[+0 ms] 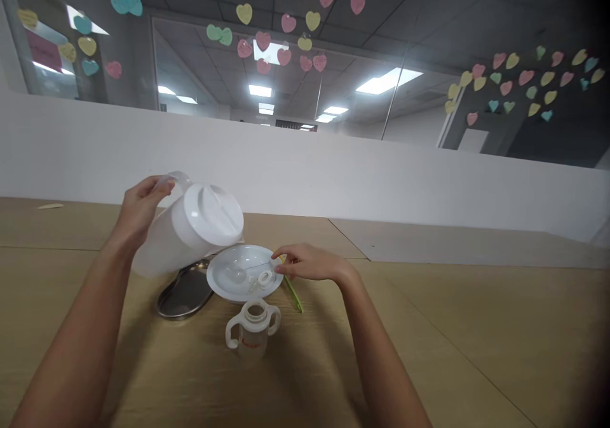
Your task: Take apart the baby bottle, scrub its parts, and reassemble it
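Observation:
My left hand (pixel 143 202) is closed around the handle of a translucent white pitcher (pixel 159 244) with a white lid (pixel 213 215). The pitcher is tipped to the right, lid end over a white bowl (pixel 222 289). In the bowl lie a white ring (pixel 265 279) and small clear parts. At its right rim is my right hand (pixel 305 261), fingers curved and apart; whether they touch the rim I cannot tell. A green stick-like handle (pixel 294 294) lies beneath that hand. In front of the bowl stands an open clear baby bottle (pixel 252 336) with two side handles.
A shiny oval metal tray (pixel 185 293) lies on the wooden table (pixel 452 339), left of the bowl and partly under the pitcher. A thin pale piece (pixel 50 206) is at the far left. Behind the table rises a low white wall (pixel 305 174) below glass with heart-shaped notes.

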The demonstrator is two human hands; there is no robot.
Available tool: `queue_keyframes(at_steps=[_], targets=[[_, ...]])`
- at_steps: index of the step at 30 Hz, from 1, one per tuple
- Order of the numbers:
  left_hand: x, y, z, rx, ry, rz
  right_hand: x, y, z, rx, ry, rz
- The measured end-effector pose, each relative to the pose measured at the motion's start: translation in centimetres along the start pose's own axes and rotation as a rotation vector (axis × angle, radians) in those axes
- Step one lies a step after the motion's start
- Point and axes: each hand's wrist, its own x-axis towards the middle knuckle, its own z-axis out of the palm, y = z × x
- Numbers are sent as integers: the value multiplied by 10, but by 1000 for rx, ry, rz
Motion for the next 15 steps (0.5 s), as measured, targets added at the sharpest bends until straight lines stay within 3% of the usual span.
queue_keyframes(at_steps=[6,9,15], targets=[[-16,38,4,-129,-107,-79,-1,1,-3,-64,51,91],[-28,54,12,-90,-212,32,-5,1,-7,-46,25,97],[-43,68,26,195,-375,266,-12,4,-13,-24,67,144]])
